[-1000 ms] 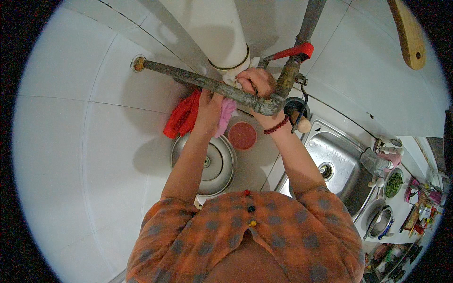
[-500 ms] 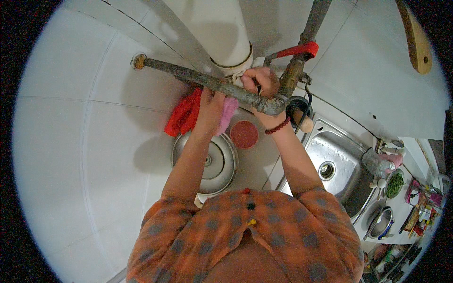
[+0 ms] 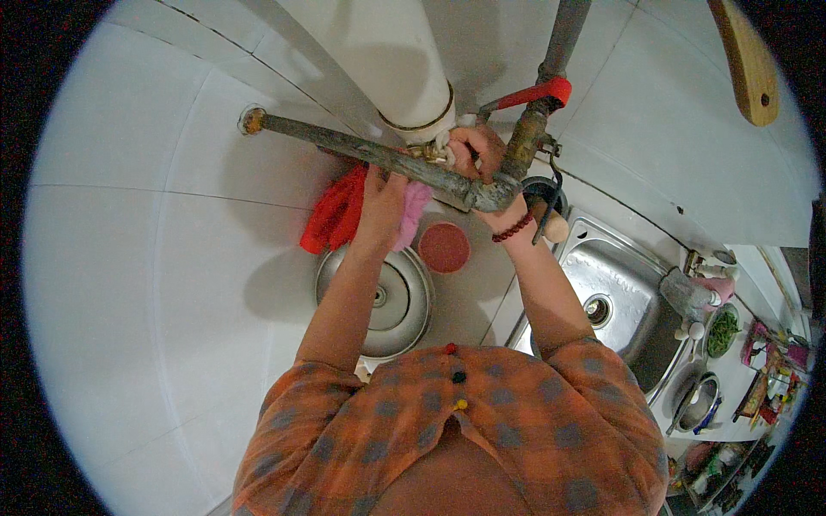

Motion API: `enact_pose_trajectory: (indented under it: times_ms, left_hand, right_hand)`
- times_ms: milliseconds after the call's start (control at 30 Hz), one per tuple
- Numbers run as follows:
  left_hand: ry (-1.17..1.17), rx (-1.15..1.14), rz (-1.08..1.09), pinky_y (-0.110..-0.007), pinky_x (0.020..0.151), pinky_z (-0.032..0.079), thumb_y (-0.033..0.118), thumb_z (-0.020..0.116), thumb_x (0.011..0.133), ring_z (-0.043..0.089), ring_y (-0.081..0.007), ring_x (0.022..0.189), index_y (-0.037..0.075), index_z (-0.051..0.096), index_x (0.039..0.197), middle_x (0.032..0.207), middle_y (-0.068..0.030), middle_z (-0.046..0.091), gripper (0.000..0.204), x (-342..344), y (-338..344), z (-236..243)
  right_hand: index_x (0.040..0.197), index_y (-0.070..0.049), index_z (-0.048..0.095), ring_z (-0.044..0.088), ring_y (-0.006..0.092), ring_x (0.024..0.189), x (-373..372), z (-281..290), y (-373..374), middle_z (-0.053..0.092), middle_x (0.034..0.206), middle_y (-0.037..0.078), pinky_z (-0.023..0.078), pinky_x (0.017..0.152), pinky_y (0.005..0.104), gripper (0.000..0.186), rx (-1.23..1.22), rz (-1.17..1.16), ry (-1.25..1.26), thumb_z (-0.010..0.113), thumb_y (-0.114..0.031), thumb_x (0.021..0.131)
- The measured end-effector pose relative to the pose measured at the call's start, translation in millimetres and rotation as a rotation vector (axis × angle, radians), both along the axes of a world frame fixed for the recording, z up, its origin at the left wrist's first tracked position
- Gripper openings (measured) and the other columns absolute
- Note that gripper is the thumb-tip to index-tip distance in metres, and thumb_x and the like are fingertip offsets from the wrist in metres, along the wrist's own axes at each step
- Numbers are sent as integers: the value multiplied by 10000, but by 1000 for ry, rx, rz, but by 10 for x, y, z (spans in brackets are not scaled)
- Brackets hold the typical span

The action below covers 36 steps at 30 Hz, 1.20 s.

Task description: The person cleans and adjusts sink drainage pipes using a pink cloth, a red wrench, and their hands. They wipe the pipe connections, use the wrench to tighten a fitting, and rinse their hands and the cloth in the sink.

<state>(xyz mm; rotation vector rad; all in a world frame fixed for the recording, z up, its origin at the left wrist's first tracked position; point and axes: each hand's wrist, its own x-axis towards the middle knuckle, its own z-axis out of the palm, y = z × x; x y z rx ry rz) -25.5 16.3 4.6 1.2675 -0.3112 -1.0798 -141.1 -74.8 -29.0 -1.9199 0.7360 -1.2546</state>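
Beyond the grey metal pipe (image 3: pixel 344 144), my right hand (image 3: pixel 480 150) is at the foot of a thick white pipe (image 3: pixel 417 95). Its fingers are curled and closed on a twisted white cloth strip (image 3: pixel 445 146). Beside the strip, a brass-coloured fitting (image 3: pixel 422 152) shows. My left hand (image 3: pixel 385 202) reaches up under the metal pipe, its fingertips hidden behind it. Against that hand, a red cloth (image 3: pixel 338 209) hangs on the left and a pink cloth (image 3: pixel 414 211) on the right. A red-handled valve lever (image 3: pixel 538 92) stands just beyond my right hand.
Below my hands are a round metal lid (image 3: pixel 400 297) and a reddish round container (image 3: pixel 444 248). A steel sink (image 3: pixel 619 301) lies to the right, with a plate of green vegetables (image 3: pixel 723 333) and a metal bowl (image 3: pixel 697 402) past it. A wooden handle (image 3: pixel 750 69) hangs at upper right.
My right hand has shifted slightly at the white pipe's foot, and the brass-coloured fitting and white strip show more plainly. The left hand stays nearly in place.
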Motion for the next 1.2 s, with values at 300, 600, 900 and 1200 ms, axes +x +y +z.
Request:
enact_pose_trajectory:
  times_ms: [300, 600, 900, 1200]
  left_hand:
    - [-192, 54, -39, -245, 684, 487, 144, 440, 909, 552, -129, 850, 37, 434, 1133, 1012, -59, 539, 248, -33, -3, 102]
    - [-74, 95, -76, -240, 693, 483, 145, 461, 905, 548, -131, 849, 42, 452, 1106, 986, -51, 547, 226, 74, 33, 1]
    - [-86, -20, -2, -246, 721, 478, 152, 478, 897, 547, -129, 876, 35, 476, 1092, 996, -49, 553, 227, -13, 3, 38]
    - [28, -56, -16, -259, 773, 465, 159, 493, 892, 539, -141, 912, 29, 478, 1104, 1023, -57, 551, 249, 52, -19, -73]
  right_hand:
    - [859, -36, 560, 541, 276, 778, 47, 98, 3, 553, 805, 99, 432, 702, 362, 94, -87, 38, -64, 551, -84, 779]
    - [853, -38, 558, 546, 256, 758, 28, 39, -5, 553, 758, 101, 437, 692, 358, 76, 9, 25, -40, 553, -69, 784]
    - [830, -49, 541, 538, 257, 756, 46, 97, 34, 551, 780, 91, 431, 689, 355, 65, -216, 5, -159, 557, -67, 770]
    - [870, -45, 538, 537, 241, 763, -194, -45, 24, 536, 763, 69, 427, 712, 341, 102, 59, 110, 154, 546, -67, 771]
